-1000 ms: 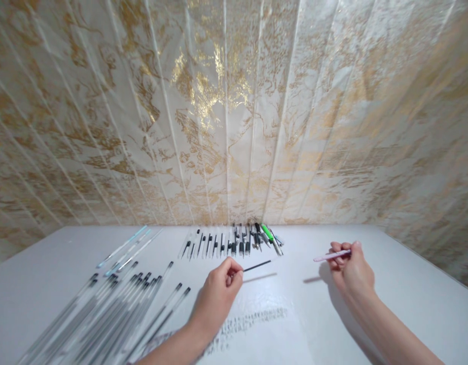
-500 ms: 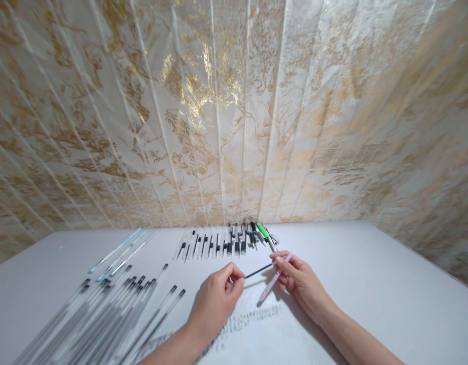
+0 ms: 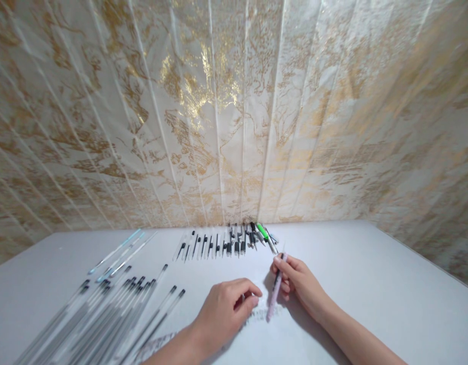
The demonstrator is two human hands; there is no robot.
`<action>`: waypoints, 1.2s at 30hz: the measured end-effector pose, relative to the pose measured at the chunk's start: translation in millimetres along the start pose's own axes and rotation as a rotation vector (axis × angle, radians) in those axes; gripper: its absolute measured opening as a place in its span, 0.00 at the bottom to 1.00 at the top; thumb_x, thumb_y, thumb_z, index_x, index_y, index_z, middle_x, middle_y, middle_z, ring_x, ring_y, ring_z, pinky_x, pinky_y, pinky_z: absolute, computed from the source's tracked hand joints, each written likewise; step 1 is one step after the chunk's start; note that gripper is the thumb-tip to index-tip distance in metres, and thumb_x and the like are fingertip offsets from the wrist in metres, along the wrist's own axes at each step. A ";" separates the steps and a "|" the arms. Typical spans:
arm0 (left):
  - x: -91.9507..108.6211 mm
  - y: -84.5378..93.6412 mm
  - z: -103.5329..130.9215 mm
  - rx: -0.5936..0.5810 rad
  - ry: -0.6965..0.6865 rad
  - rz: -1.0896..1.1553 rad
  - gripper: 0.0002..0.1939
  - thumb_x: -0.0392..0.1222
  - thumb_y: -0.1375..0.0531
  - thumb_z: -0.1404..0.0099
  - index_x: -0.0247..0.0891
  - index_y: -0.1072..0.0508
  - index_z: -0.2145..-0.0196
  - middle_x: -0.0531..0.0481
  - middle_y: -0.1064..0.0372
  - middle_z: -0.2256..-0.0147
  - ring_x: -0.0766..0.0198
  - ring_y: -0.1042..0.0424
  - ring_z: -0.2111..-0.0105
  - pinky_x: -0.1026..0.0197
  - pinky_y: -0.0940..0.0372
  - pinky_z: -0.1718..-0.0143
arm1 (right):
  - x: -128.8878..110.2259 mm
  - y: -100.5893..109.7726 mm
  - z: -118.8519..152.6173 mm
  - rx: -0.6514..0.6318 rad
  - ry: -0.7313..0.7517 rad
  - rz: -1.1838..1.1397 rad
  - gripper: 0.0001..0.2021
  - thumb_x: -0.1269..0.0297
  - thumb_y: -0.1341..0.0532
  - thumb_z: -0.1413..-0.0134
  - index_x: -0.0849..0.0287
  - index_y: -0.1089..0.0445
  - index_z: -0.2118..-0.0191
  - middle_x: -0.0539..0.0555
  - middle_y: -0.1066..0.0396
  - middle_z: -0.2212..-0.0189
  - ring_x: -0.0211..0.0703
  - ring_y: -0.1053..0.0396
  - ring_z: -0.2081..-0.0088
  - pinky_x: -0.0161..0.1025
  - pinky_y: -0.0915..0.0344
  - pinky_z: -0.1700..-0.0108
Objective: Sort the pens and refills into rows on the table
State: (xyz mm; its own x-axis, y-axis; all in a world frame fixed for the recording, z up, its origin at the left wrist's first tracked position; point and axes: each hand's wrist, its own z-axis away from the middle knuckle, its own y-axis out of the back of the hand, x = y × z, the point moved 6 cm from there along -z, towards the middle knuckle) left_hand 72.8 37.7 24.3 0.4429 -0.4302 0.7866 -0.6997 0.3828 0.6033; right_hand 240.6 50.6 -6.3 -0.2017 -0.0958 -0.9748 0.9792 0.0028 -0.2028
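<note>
Between the thumb and fingers of my right hand [image 3: 290, 276] is a slim pale-pink pen [image 3: 274, 300], slanting down toward the table. A dark stretch runs along its upper part, and I cannot tell whether that lies inside the pen or beside it. My left hand [image 3: 229, 309] hovers just left of the pen, with the thumb and curled forefinger a little apart and nothing seen between them. Underneath, a sheet of paper [image 3: 252, 335] with lines of dark handwriting is partly covered by my left hand.
Many pen refills [image 3: 115, 309] with dark ends lie fanned at the left. Several blue and clear ones [image 3: 115, 253] rest behind them. A row of clear and black pen parts [image 3: 211, 246] and a green-topped pen [image 3: 262, 231] stretch along the wall [image 3: 234, 126] on the white table [image 3: 370, 284].
The dark thin rod stretched between my hands no longer shows there. My left hand has loosened its pinch and shifted right and down. The pink pen has turned steeper.
</note>
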 end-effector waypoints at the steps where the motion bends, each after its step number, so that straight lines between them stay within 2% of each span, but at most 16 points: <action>1: -0.3 0.3 0.0 0.005 0.003 -0.006 0.10 0.40 0.45 0.37 0.43 0.22 0.65 0.54 0.27 0.73 0.65 0.35 0.75 0.65 0.44 0.71 | -3.0 13.6 -3.8 0.065 0.010 0.049 0.22 0.44 0.35 0.53 0.60 0.36 0.75 0.41 0.46 0.89 0.29 0.50 0.88 0.29 0.48 0.86; 3: -0.5 0.2 -0.1 0.006 0.010 -0.021 0.10 0.40 0.45 0.37 0.43 0.22 0.65 0.54 0.27 0.74 0.65 0.35 0.75 0.65 0.44 0.71 | -10.3 43.9 -10.9 0.194 0.017 0.208 0.22 0.44 0.34 0.54 0.59 0.37 0.79 0.41 0.48 0.91 0.29 0.51 0.89 0.29 0.52 0.88; 6: -0.3 -0.8 -0.5 0.001 0.014 -0.048 0.10 0.40 0.45 0.36 0.43 0.23 0.66 0.54 0.26 0.73 0.65 0.34 0.75 0.65 0.44 0.71 | -21.1 82.4 -18.5 0.319 0.031 0.429 0.22 0.44 0.35 0.54 0.58 0.38 0.81 0.42 0.47 0.92 0.30 0.51 0.90 0.30 0.54 0.89; 9: -0.1 -1.9 -0.5 -0.006 0.009 -0.060 0.10 0.39 0.45 0.36 0.44 0.23 0.67 0.54 0.25 0.72 0.65 0.33 0.74 0.65 0.44 0.70 | -32.0 100.2 -20.2 0.414 0.153 0.544 0.19 0.45 0.36 0.54 0.59 0.29 0.70 0.47 0.37 0.85 0.35 0.42 0.85 0.33 0.46 0.84; 11: -0.1 -2.2 -0.2 -0.005 0.004 -0.062 0.10 0.39 0.45 0.36 0.44 0.23 0.67 0.54 0.25 0.71 0.65 0.32 0.73 0.65 0.44 0.69 | -36.7 97.4 -17.4 0.459 0.234 0.713 0.22 0.47 0.35 0.54 0.58 0.29 0.57 0.52 0.29 0.73 0.40 0.34 0.77 0.37 0.39 0.76; 14: -0.3 -2.2 0.6 -0.006 0.004 -0.067 0.10 0.39 0.45 0.36 0.44 0.23 0.67 0.55 0.25 0.71 0.64 0.31 0.73 0.65 0.44 0.69 | -35.5 73.8 -11.3 0.411 0.272 1.150 0.28 0.52 0.37 0.51 0.60 0.35 0.46 0.60 0.30 0.55 0.50 0.29 0.64 0.41 0.37 0.66; 17: -0.1 -2.1 0.8 -0.010 0.007 -0.077 0.10 0.39 0.45 0.36 0.44 0.24 0.67 0.55 0.25 0.71 0.64 0.31 0.72 0.65 0.43 0.69 | -29.6 51.0 -3.8 0.326 0.246 1.478 0.26 0.57 0.42 0.44 0.62 0.40 0.42 0.64 0.34 0.49 0.54 0.29 0.58 0.41 0.39 0.65; 20: 0.6 -1.9 0.2 -0.016 0.003 -0.081 0.10 0.38 0.46 0.35 0.44 0.23 0.67 0.55 0.25 0.70 0.64 0.30 0.71 0.66 0.43 0.68 | -27.8 43.9 -1.1 0.311 0.204 1.622 0.21 0.59 0.47 0.39 0.61 0.40 0.42 0.63 0.33 0.50 0.53 0.29 0.57 0.39 0.40 0.67; 24: -0.1 -2.4 -0.2 -0.018 0.008 -0.094 0.10 0.38 0.45 0.35 0.43 0.23 0.67 0.56 0.25 0.70 0.66 0.31 0.72 0.66 0.43 0.68 | -30.7 48.4 -15.4 0.346 0.147 1.696 0.16 0.60 0.51 0.36 0.57 0.36 0.47 0.59 0.31 0.51 0.49 0.27 0.60 0.37 0.41 0.69; 28: 0.7 -2.5 0.6 -0.014 0.011 -0.113 0.09 0.38 0.45 0.35 0.43 0.24 0.67 0.56 0.26 0.71 0.67 0.31 0.72 0.67 0.44 0.69 | -35.5 51.8 -43.4 0.371 0.114 1.656 0.16 0.56 0.53 0.35 0.58 0.33 0.52 0.58 0.26 0.56 0.51 0.25 0.63 0.39 0.40 0.68; 32: 1.8 -2.7 -0.1 -0.029 0.009 -0.107 0.10 0.37 0.46 0.34 0.42 0.25 0.67 0.57 0.26 0.71 0.68 0.32 0.72 0.67 0.44 0.69 | -39.1 57.1 -57.2 0.404 0.166 1.485 0.18 0.57 0.55 0.34 0.56 0.34 0.50 0.57 0.23 0.61 0.51 0.26 0.60 0.40 0.39 0.64; 36: 1.5 -2.5 -1.3 -0.031 -0.004 -0.098 0.09 0.38 0.45 0.35 0.42 0.25 0.67 0.57 0.26 0.70 0.68 0.32 0.72 0.67 0.44 0.69 | -35.5 67.4 -54.0 0.399 0.215 1.266 0.17 0.57 0.53 0.37 0.54 0.36 0.49 0.54 0.24 0.59 0.48 0.27 0.60 0.40 0.39 0.62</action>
State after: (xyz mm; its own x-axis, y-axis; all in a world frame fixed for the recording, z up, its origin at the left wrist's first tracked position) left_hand 75.9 37.1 24.2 0.5062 -0.4704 0.7229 -0.6350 0.3639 0.6814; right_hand 312.5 108.0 9.7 0.8771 -0.0857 -0.4727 0.4252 -0.3192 0.8469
